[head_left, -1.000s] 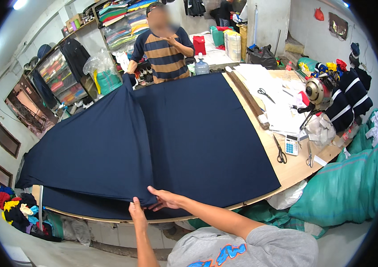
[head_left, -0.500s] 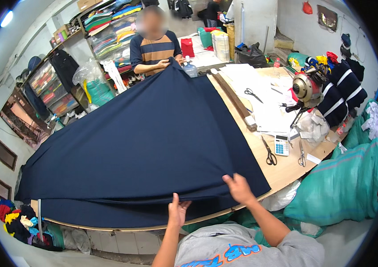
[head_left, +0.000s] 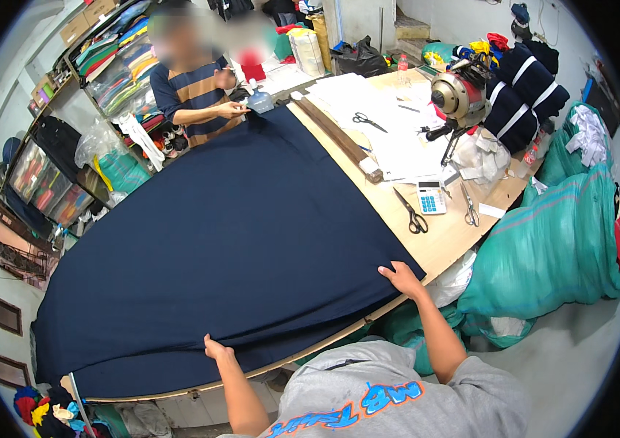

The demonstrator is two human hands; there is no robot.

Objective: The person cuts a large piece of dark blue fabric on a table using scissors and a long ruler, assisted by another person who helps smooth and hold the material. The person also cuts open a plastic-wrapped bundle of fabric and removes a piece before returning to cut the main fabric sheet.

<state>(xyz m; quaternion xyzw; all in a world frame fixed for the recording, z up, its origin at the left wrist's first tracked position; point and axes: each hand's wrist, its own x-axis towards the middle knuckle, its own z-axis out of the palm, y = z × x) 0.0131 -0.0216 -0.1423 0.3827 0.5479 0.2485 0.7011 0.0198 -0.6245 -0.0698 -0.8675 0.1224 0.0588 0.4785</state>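
A wide sheet of dark navy fabric (head_left: 208,241) lies over the table, layered on more navy cloth whose edge shows along the near side. My left hand (head_left: 218,349) grips the near edge of the upper layer, thumb on top, with the fingers mostly hidden beneath. Farther right, my right hand (head_left: 402,279) pinches the same sheet close to its near right corner, thumb over the cloth. Across the table, a person in a striped shirt (head_left: 197,102) has a hand (head_left: 233,110) at the far right corner of the fabric.
Right of the cloth, the wooden table (head_left: 390,212) bears black scissors (head_left: 413,215), a calculator (head_left: 432,197), silver-bladed scissors (head_left: 469,208), white paper (head_left: 397,131), a long brown bar (head_left: 339,139) and a round-headed machine (head_left: 459,95). Bulging green sacks (head_left: 543,248) crowd the table's right side.
The upper sheet's right side has come down and right, near the lower layer's edge. My left hand has moved left along the near edge, and my right hand now holds the corner area.
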